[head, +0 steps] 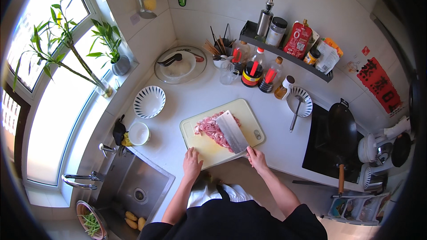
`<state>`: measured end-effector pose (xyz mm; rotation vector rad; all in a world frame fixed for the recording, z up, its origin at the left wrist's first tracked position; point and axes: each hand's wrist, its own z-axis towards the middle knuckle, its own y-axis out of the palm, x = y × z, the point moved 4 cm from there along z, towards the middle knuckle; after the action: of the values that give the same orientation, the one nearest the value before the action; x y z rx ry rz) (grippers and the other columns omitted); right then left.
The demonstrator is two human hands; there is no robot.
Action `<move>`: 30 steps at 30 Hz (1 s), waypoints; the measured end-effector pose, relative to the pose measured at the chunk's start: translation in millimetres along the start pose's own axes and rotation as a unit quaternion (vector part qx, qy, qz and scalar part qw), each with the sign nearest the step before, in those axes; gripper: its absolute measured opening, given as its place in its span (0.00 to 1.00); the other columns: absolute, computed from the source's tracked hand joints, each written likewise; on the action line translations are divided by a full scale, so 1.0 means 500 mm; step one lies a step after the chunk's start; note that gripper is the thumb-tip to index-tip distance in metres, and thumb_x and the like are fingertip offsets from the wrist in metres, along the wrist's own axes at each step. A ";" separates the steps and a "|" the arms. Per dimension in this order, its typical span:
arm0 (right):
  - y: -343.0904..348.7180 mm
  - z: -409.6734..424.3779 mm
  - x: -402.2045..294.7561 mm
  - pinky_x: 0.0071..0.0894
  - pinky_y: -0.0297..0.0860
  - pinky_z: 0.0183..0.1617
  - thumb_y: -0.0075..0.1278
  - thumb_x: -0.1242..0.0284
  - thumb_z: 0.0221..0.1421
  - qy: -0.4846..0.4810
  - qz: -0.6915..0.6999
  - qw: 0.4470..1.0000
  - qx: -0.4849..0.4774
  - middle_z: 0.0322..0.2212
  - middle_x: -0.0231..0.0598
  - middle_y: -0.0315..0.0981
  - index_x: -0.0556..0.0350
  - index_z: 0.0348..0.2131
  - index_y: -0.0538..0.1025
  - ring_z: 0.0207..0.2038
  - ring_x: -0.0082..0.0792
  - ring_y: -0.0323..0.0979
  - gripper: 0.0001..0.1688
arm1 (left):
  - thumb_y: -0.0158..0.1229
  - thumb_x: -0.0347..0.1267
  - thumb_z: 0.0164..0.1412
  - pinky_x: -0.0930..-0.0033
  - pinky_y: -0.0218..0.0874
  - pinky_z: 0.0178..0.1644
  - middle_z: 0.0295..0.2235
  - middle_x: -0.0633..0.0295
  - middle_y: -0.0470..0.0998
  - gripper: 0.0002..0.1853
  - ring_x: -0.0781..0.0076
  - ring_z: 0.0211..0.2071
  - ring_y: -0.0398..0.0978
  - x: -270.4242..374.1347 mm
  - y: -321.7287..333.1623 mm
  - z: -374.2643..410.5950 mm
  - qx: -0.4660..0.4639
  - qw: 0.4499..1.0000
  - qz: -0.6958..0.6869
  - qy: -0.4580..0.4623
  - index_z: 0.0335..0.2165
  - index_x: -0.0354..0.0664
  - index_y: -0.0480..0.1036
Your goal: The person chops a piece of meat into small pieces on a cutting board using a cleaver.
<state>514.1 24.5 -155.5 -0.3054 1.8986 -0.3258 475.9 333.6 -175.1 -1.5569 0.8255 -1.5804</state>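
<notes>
My right hand (256, 158) grips the handle of a wide metal cleaver (233, 132). The cleaver's blade lies flat over the right part of a heap of cut raw meat (210, 127). The meat sits on a pale cutting board (245, 110) with a green rim, tilted at the counter's front edge. My left hand (192, 164) rests on the board's lower left edge, holding nothing, with its fingers slightly apart. Part of the meat is hidden beneath the blade.
Left stand a patterned bowl (149, 102) and a white bowl (139, 134), above a steel sink (133, 183) with potatoes (131, 223). Sauce bottles (252, 70) line the back. At right are a plate with a spoon (296, 113) and a black wok (340, 126) on the cooktop.
</notes>
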 end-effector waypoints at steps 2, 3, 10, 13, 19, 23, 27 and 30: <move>-0.017 -0.002 -0.013 0.40 0.65 0.24 0.49 0.53 0.62 0.064 0.001 0.998 0.017 0.13 0.44 0.69 0.60 0.25 0.74 0.16 0.38 0.68 0.27 | 0.67 0.30 0.45 0.57 0.58 0.59 0.56 0.51 0.64 0.25 0.50 0.58 0.61 0.004 0.010 0.007 -0.008 1.000 0.007 0.007 0.44 0.37 0.70; -0.025 -0.006 -0.041 0.40 0.64 0.24 0.49 0.53 0.62 0.002 -0.012 1.000 0.022 0.14 0.44 0.69 0.60 0.25 0.73 0.17 0.38 0.68 0.27 | 0.68 0.31 0.44 0.57 0.58 0.59 0.56 0.51 0.64 0.26 0.50 0.58 0.61 0.005 0.014 0.009 -0.013 1.000 0.007 0.007 0.44 0.37 0.70; -0.024 -0.052 -0.256 0.42 0.66 0.25 0.55 0.60 0.58 -0.240 -0.097 0.961 0.101 0.20 0.45 0.74 0.59 0.30 0.72 0.23 0.50 0.74 0.18 | 0.72 0.32 0.38 0.59 0.60 0.56 0.53 0.52 0.65 0.30 0.53 0.56 0.63 0.006 0.020 0.033 -0.046 0.999 0.009 0.006 0.43 0.37 0.70; 0.048 -0.027 -0.262 0.48 0.67 0.24 0.52 0.60 0.60 -0.302 -0.122 0.931 0.163 0.21 0.51 0.74 0.59 0.34 0.70 0.24 0.54 0.75 0.19 | 0.72 0.32 0.37 0.59 0.61 0.55 0.53 0.53 0.66 0.31 0.53 0.55 0.63 0.007 0.020 0.041 -0.065 0.998 0.015 -0.003 0.42 0.37 0.70; 0.168 0.036 -0.149 0.51 0.72 0.26 0.49 0.53 0.59 -0.125 -0.372 0.917 0.077 0.24 0.57 0.75 0.60 0.44 0.70 0.25 0.54 0.76 0.28 | 0.72 0.34 0.37 0.59 0.61 0.55 0.52 0.53 0.67 0.30 0.54 0.54 0.64 0.009 0.015 0.045 -0.061 0.998 0.024 0.009 0.41 0.37 0.71; 0.142 0.028 -0.187 0.53 0.71 0.27 0.49 0.54 0.60 -0.195 -0.351 0.907 0.130 0.21 0.54 0.75 0.60 0.44 0.70 0.24 0.57 0.75 0.26 | 0.72 0.34 0.37 0.59 0.60 0.54 0.51 0.53 0.67 0.29 0.54 0.53 0.64 0.011 0.012 0.045 -0.039 0.998 0.030 0.029 0.41 0.38 0.71; 0.140 0.028 -0.221 0.53 0.70 0.26 0.48 0.57 0.62 -0.243 -0.284 0.908 0.188 0.20 0.55 0.74 0.60 0.39 0.69 0.24 0.59 0.74 0.21 | 0.72 0.35 0.38 0.59 0.60 0.53 0.50 0.54 0.68 0.30 0.55 0.52 0.64 0.008 0.013 0.044 -0.050 0.997 0.038 0.037 0.42 0.39 0.71; 0.162 0.033 -0.210 0.52 0.71 0.26 0.48 0.57 0.62 -0.203 -0.333 0.899 0.196 0.21 0.55 0.75 0.62 0.41 0.68 0.24 0.58 0.75 0.23 | 0.72 0.37 0.38 0.57 0.60 0.52 0.49 0.55 0.68 0.30 0.55 0.51 0.65 0.005 0.011 0.047 -0.038 0.997 0.054 0.050 0.41 0.40 0.71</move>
<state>560.5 136.7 -99.5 -0.6895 1.2282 -1.0080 499.6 330.0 -177.3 -1.4687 1.0180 -1.5738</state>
